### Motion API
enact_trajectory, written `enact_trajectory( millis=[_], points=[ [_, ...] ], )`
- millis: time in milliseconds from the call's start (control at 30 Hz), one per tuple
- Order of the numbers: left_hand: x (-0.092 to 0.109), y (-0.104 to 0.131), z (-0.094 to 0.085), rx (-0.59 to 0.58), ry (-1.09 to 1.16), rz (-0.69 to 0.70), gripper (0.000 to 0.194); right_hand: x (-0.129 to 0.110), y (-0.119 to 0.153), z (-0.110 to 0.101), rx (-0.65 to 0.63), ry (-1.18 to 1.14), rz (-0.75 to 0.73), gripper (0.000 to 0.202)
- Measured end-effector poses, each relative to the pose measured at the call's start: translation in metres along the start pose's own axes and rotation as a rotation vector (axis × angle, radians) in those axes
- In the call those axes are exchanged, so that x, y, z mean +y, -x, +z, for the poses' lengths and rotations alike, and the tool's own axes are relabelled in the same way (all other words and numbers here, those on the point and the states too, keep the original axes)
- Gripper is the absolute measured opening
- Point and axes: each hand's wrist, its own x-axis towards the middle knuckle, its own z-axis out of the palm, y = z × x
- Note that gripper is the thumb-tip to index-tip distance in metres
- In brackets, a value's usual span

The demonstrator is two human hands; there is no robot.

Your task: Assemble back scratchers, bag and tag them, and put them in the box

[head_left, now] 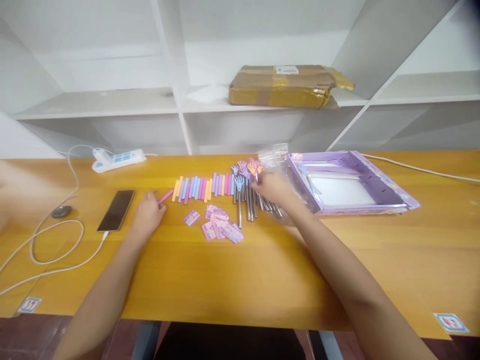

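My left hand (149, 214) is closed around a short pink stick (166, 196) at the left end of a row of sticks. That row of pink, blue, purple and yellow sticks (202, 188) runs across the table. At its right lies a pile of back scratchers (240, 200) with metal rods and small coloured hand-shaped heads. My right hand (273, 186) is over the pile, its fingers pinched on one back scratcher (257, 175); the fingers partly hide it. Several small pink and purple cards (219, 223) lie in front of the sticks.
A purple open box (375, 172) stands at the right beside a clear plastic bag (275, 156). At the left are a phone (116, 210) on a white cable, a dark mouse (61, 212) and a power strip (119, 160). A taped cardboard box (279, 87) sits on the shelf.
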Motion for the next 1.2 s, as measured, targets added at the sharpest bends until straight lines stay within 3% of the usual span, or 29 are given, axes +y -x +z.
enact_trajectory(
  millis=[100, 200, 267, 333, 400, 500, 633, 900, 1200],
  points=[
    [0.005, 0.015, -0.022, 0.0, -0.034, 0.089, 0.043, 0.009, 0.013, -0.016, 0.122, -0.204, 0.036, 0.023],
    [0.023, 0.029, -0.036, -0.078, 0.077, 0.198, 0.039, 0.018, 0.035, -0.018, 0.231, -0.509, 0.002, 0.016],
    [0.043, 0.035, -0.036, -0.156, 0.242, 0.312, 0.037, 0.019, 0.051, -0.008, 0.229, -0.888, -0.015, 0.018],
    [0.065, 0.037, -0.026, -0.225, 0.433, 0.421, 0.034, 0.014, 0.067, 0.01, 0.149, -1.3, -0.023, 0.023],
    [0.085, 0.039, -0.012, -0.276, 0.596, 0.482, 0.031, 0.005, 0.079, 0.032, 0.068, -1.516, -0.041, 0.032],
    [0.102, 0.045, 0.01, -0.311, 0.728, 0.486, 0.025, -0.006, 0.093, 0.062, 0.058, -1.611, -0.066, 0.045],
    [0.101, 0.056, 0.022, -0.391, 0.773, 0.457, 0.026, -0.008, 0.104, 0.081, 0.099, -1.682, -0.072, 0.049],
    [0.094, 0.059, 0.022, -0.451, 0.813, 0.354, 0.038, 0.002, 0.107, 0.078, 0.036, -1.726, -0.135, 0.031],
    [0.094, 0.056, 0.019, -0.449, 0.831, 0.326, 0.04, 0.0, 0.105, 0.072, -0.036, -1.758, -0.036, 0.041]
  ],
)
